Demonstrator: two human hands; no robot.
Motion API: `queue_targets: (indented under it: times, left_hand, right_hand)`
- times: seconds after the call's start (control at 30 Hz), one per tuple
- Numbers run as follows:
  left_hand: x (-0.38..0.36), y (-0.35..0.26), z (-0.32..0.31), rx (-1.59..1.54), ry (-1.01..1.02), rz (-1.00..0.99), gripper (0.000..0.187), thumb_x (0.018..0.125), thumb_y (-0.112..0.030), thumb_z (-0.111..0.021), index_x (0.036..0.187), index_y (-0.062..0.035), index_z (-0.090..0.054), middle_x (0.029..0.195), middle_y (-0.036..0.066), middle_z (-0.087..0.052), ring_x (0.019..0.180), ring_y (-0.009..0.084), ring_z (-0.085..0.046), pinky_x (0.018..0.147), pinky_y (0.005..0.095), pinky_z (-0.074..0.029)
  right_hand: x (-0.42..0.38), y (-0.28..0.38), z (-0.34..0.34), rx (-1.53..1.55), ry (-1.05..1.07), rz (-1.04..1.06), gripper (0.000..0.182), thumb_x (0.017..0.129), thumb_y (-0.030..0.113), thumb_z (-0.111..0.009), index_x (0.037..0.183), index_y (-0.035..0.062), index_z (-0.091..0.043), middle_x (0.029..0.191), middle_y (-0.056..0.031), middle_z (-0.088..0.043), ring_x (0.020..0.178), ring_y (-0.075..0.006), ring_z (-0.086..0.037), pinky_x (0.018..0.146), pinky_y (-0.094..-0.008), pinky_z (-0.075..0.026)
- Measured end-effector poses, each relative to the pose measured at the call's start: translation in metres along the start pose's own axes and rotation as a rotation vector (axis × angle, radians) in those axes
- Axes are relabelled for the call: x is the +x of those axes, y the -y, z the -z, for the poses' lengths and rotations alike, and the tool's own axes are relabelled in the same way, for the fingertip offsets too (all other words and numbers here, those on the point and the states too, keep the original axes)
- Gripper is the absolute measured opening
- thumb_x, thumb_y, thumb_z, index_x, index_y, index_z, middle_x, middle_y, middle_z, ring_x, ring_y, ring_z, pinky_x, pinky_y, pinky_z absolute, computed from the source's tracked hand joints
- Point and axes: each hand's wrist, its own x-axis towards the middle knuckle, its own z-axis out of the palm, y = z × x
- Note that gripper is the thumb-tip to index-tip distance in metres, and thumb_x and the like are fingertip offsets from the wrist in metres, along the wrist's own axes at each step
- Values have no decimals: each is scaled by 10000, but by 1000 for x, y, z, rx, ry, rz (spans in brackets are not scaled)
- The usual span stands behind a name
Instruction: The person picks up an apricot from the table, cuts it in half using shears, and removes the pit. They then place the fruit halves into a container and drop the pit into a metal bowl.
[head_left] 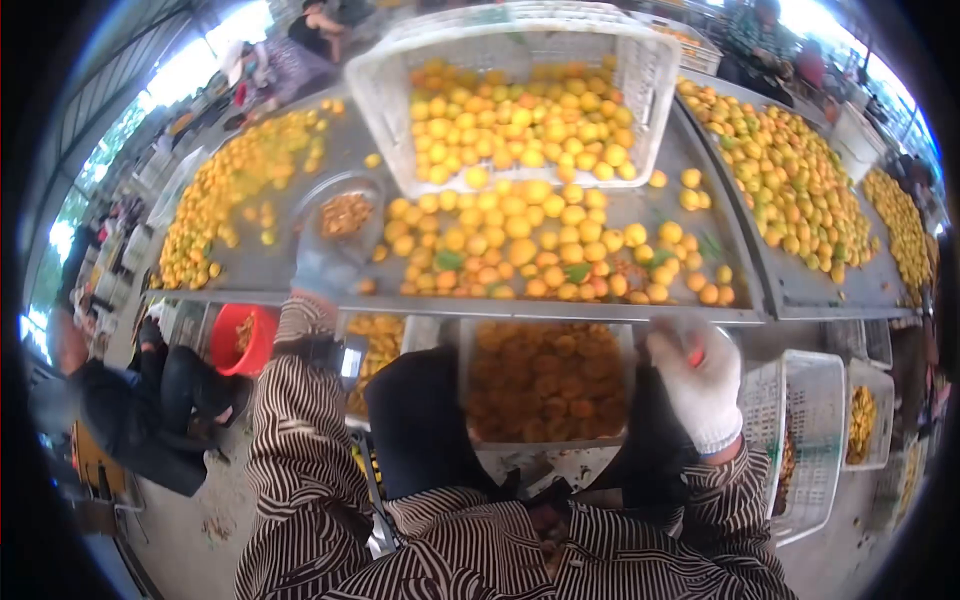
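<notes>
My left hand (325, 268), in a pale glove and blurred by motion, is over the table's front edge, just below a round metal dish (372, 205) of brown pits (346, 214); its fingers are smeared. My right hand (697, 385), in a white knitted glove, is curled closed below the table edge, with a bit of something red at its fingers. Between my knees a crate (550, 442) holds orange-brown fruit halves (548, 380). Yellow-orange fruits (520, 250) lie loose on the metal table (260, 225) in front of a tipped white crate (380, 125) full of them.
A red bucket (262, 352) stands on the left, beside a seated person's dark-clothed legs (150, 410). White crates (820, 440) stand at the right. More fruit heaps (780, 180) cover the table beyond, and other people sit in the background.
</notes>
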Motion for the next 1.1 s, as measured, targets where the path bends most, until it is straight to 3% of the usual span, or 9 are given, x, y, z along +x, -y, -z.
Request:
queue_targets:
  times: [0.17,0.23,0.33,0.4,0.53,0.77,0.87,0.9,1.1]
  left_hand:
    - [4,72,-24,264,-198,172,487,991,-350,-490,1318,11,-477,1263,196,-563,1136,335,-560,984,462,-476]
    - [7,107,-26,623,115,267,450,975,-295,-535,1317,-6,-490,1235,170,-592,1079,307,-595,930,429,-507]
    - [-6,146,-68,1042,231,152,408,958,-277,-570,1269,-15,-545,1156,129,-641,1015,249,-630,876,378,-519]
    - [23,174,-59,1741,437,-200,342,946,-241,-578,1203,-17,-600,1060,120,-681,942,224,-658,837,339,-516]
    - [53,210,-76,1915,551,-315,328,942,-271,-570,1139,-16,-628,1004,146,-685,931,255,-664,815,352,-511]
    - [70,243,-140,2336,427,112,552,841,-507,-647,1075,-7,-626,1077,202,-658,1011,352,-628,851,430,-498]
    - [91,258,-121,2385,510,-21,570,801,-477,-699,1088,9,-620,1104,222,-648,1056,373,-611,870,429,-494]
    - [98,263,-115,2357,493,-25,543,797,-428,-720,1080,25,-616,1100,228,-647,1056,377,-609,873,433,-491]
    - [80,250,-112,2076,344,-129,555,863,-350,-688,1251,14,-531,1146,164,-641,964,277,-657,844,388,-519]
  right_hand:
    - [52,5,4,362,-217,-157,105,881,105,-676,916,8,-656,710,37,-569,641,-31,-498,566,-205,-414]
    - [68,7,-1,717,-244,-185,106,885,132,-676,921,33,-662,645,51,-527,524,-26,-444,475,-196,-353]
    - [86,-16,-20,854,-270,-206,124,886,156,-680,927,41,-662,605,63,-494,456,-21,-394,422,-201,-308]
    - [90,-35,-34,848,-301,-230,134,884,160,-687,932,38,-660,609,67,-490,469,-24,-401,429,-202,-312]
    - [91,-56,-38,875,-337,-340,145,885,162,-686,945,32,-660,637,63,-513,490,-18,-414,442,-198,-318]
    - [97,-64,-31,648,-341,-324,178,909,176,-644,966,9,-659,577,65,-442,466,-20,-380,417,-209,-258]
    - [97,-71,-30,569,-310,-245,186,905,173,-655,978,3,-669,593,68,-466,490,-12,-390,436,-200,-266]
    - [95,-71,-28,564,-296,-239,235,859,203,-686,895,-28,-679,641,29,-581,589,-29,-492,528,-213,-399]
    - [91,-69,-36,609,-271,-171,194,870,163,-698,964,-6,-683,717,27,-610,633,-32,-502,564,-200,-403]
